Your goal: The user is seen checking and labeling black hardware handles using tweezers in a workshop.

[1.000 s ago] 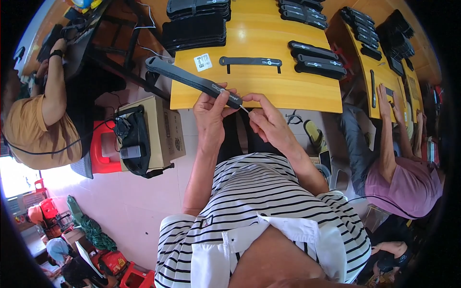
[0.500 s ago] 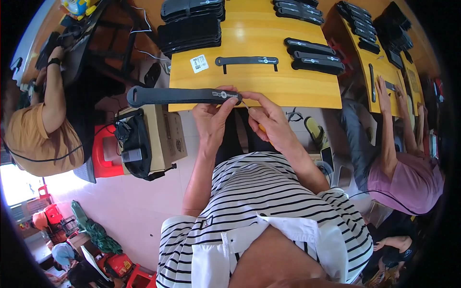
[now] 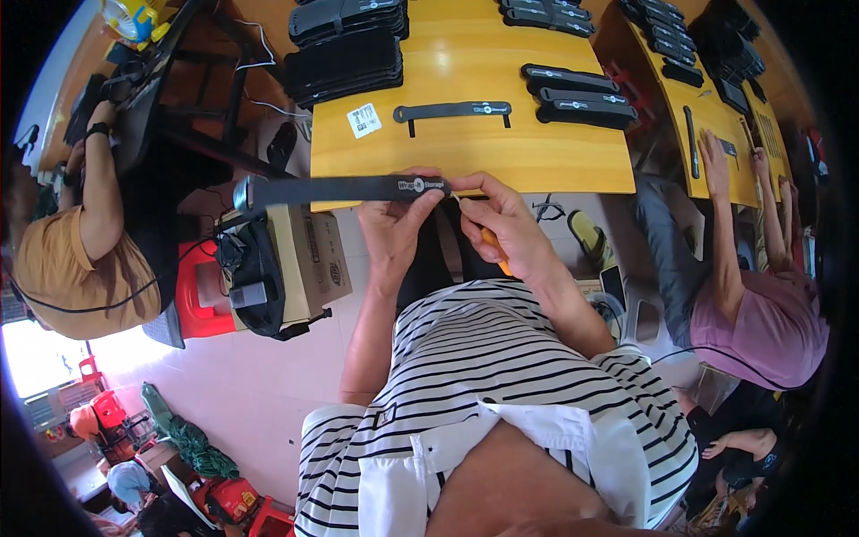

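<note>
Held just off the table's near edge, a long black strap (image 3: 331, 189) stretches to the left, with a slot in its far left end and pale printing near its right end. My left hand (image 3: 398, 234) is closed on that right end, thumb on top. My right hand (image 3: 512, 234) is closed round a thin tool with an orange handle (image 3: 495, 251). Its slim metal tip meets the strap's right end; the exact contact is hidden by my fingers. Beyond my hands, a similar dark strap (image 3: 452, 111) lies crosswise over two short black strips on the table.
On the yellow table (image 3: 537, 161) are a white label (image 3: 364, 121), stacked black straps (image 3: 344, 67) at back left and bundled straps (image 3: 583, 94) at right. One person (image 3: 85, 251) sits at left, another (image 3: 761, 304) works at a right-hand table. A cardboard box (image 3: 313, 259) stands left of me.
The strap's left end has tilted edge-on and looks narrower. My right hand has turned slightly, showing more of the orange handle. The view has shifted a little.
</note>
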The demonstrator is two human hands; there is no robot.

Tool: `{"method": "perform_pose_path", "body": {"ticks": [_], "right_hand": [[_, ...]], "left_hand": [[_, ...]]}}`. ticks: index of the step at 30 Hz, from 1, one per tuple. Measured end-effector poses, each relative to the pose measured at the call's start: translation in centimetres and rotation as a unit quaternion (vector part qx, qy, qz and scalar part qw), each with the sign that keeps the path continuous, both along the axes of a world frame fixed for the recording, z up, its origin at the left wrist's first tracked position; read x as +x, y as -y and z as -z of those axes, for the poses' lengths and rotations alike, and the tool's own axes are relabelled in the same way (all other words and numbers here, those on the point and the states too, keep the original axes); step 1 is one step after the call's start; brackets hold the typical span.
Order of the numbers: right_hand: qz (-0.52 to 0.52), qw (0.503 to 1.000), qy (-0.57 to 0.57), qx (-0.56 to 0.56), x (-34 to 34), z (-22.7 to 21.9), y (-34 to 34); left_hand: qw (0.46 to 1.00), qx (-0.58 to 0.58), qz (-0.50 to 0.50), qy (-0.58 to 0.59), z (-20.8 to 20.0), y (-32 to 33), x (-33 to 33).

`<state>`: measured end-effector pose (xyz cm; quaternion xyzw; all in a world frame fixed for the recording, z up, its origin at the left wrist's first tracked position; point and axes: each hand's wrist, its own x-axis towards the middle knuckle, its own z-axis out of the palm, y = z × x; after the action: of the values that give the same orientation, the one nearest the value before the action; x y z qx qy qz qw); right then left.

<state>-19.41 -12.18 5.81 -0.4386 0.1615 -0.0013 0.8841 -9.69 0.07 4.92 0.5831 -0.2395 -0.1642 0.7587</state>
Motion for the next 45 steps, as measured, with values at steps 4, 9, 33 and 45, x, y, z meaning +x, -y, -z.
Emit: {"method": "perform_pose_path", "body": {"ticks": [4,9,33,45], "right_hand": [[-0.03,0.994,-0.011,-0.103,-0.2,-0.7,0.6],[-0.088,0.993,-0.008,-0.082,-0.6,-0.9,1.6],[-0.104,0.965,0.091,-0.221,-0.4,1.0,1.0],[-0.083,0.99,0.061,-0.101,-0.2,1.9,1.2]], "left_hand": [[0.993,0.006,0.039,-0.113,-0.2,-0.6,0.6],[0.956,-0.065,0.157,-0.241,1.1,-1.4,1.5],[0.883,-0.033,0.238,-0.403,2.9,-1.8,2.2],[0.91,-0.015,0.211,-0.357,2.1,-1.2,1.3]]}}
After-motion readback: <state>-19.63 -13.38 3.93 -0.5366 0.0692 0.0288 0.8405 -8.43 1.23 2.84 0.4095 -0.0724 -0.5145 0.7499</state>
